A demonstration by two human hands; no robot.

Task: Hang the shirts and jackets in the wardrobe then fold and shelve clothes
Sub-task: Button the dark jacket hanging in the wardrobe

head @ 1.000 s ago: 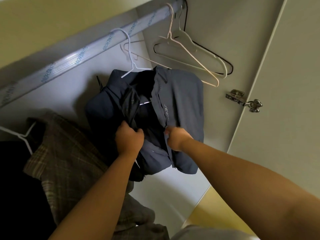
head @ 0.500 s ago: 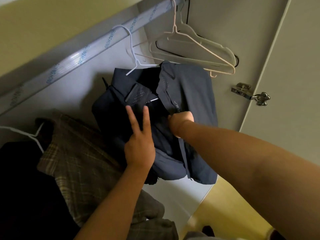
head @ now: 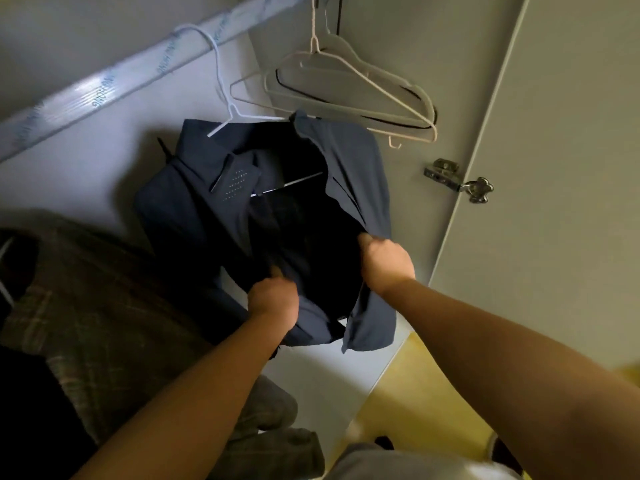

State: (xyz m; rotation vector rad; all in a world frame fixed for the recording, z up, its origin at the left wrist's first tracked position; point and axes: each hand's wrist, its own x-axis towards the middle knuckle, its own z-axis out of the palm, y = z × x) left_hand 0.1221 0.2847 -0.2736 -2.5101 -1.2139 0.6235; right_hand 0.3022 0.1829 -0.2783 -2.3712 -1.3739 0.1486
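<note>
A dark navy jacket (head: 194, 216) hangs on a white hanger (head: 221, 81) from the wardrobe rail (head: 114, 81). Its front is spread apart, showing the dark lining. My left hand (head: 273, 299) is closed on the left front panel near the hem. My right hand (head: 388, 261) grips the right front panel and holds it out to the right. Both forearms reach up from the bottom of the view.
Several empty hangers (head: 349, 95) hang at the rail's right end against the wardrobe side wall. A plaid garment (head: 104, 306) hangs to the left, with something black beside it. The open door (head: 571, 202) with a metal hinge (head: 457, 180) stands right. Yellow floor (head: 408, 386) lies below.
My left hand went from flat with fingers spread on the jacket to gripping its left panel. My right hand pulled the right panel outward, so the jacket front now gapes.
</note>
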